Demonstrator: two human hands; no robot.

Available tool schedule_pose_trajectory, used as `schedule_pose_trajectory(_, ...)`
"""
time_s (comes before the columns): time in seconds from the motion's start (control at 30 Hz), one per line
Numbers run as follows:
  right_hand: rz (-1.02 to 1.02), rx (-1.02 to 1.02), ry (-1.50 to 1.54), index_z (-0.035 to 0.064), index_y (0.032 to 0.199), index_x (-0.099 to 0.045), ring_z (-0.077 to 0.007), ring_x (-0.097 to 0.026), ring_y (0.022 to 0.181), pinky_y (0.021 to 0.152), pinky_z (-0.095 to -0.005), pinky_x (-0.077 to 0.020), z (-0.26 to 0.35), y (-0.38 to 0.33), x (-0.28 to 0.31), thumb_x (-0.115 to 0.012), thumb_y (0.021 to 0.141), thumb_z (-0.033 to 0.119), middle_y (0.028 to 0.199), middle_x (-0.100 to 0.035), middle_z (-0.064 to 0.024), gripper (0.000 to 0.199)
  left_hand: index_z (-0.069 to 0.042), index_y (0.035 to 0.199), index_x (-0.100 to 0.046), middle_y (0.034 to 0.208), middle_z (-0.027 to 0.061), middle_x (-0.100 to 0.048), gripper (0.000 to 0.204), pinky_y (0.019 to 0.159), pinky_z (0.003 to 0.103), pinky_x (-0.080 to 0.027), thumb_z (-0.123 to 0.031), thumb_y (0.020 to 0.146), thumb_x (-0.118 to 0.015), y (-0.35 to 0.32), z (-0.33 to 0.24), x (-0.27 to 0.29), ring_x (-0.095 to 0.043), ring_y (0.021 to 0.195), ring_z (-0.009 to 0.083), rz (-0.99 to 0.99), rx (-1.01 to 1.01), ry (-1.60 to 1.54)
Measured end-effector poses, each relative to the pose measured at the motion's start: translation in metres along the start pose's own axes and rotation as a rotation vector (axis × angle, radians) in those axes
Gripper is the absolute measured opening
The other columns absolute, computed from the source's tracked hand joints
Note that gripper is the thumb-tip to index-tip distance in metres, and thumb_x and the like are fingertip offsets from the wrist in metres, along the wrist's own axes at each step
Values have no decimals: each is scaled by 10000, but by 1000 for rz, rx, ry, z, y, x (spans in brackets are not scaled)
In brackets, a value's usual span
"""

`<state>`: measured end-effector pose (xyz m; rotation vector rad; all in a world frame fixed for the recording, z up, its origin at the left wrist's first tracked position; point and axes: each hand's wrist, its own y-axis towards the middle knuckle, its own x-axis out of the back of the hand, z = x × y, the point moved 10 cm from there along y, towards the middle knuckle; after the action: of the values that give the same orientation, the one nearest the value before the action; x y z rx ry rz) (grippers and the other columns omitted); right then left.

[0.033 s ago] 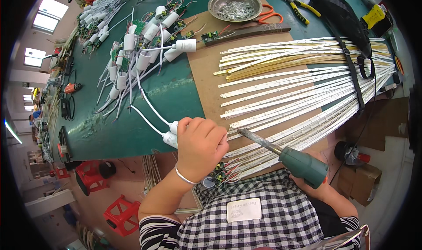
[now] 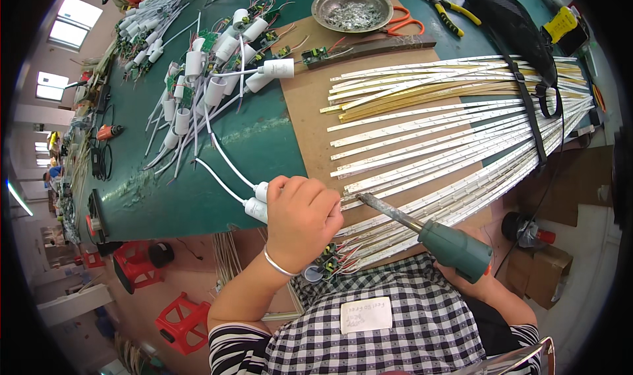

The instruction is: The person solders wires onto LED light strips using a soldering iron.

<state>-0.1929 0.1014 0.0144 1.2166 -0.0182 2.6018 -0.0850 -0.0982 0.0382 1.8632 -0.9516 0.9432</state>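
Observation:
My left hand point(image 2: 300, 218) is closed round two white cylindrical casings point(image 2: 256, 209), each trailing a white cable to the left. Its fingertips hide whatever they pinch near the end of a white LED strip point(image 2: 376, 184). In my right hand point(image 2: 451, 274) is the green handle of a soldering iron point(image 2: 455, 246), its fingers partly hidden behind it. The iron's dark tip points left, just right of my left fingers, over the strip ends. Below my left hand, small green circuit boards point(image 2: 328, 259) with thin wires hang at the near strips, beside another white casing point(image 2: 312, 273).
White casings with boards and cables point(image 2: 214, 91) lie heaped at left. A metal bowl of solder scraps point(image 2: 351, 10), orange-handled scissors point(image 2: 405, 24) and yellow-black pliers point(image 2: 443, 12) are at the back. A black strap point(image 2: 527, 111) crosses the fanned strips. Red stools point(image 2: 184, 322) stand below left.

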Motion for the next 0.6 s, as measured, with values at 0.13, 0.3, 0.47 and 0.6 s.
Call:
schedule_pose_trajectory(0.13,-6,-7,11,60,1019,-670,-257,-590,965,809,-334,-502,-3,-3,-2,-758,696,105,1094,-597,-115,337,-109,725,-597,755,23,-539,133,774,384,-356,-77,635,-688,-1,0,-4,-531,778,225,2,4,33)
schedule_pose_trajectory(0.3,-12,33,17,49,1031,-656,-250,-594,963,809,-334,-498,5,5,2,-765,693,109,1078,-606,-110,360,-109,725,-596,748,22,-540,133,776,384,-355,-75,638,-690,0,1,-6,-531,771,228,27,10,22)
schedule_pose_trajectory(0.47,39,-35,141,25,1074,-617,-246,-604,936,813,-329,-491,-5,3,-9,-781,686,130,1055,-612,-109,435,-111,719,-595,742,20,-540,133,779,382,-353,-71,636,-691,0,2,-5,-530,768,226,26,13,19)
schedule_pose_trajectory(0.6,54,47,45,0,1120,-564,-239,-617,901,816,-327,-488,1,2,-12,-787,676,124,1026,-617,-111,512,-113,717,-595,738,15,-539,133,784,383,-353,-72,636,-692,0,1,-5,-529,769,221,18,7,27)
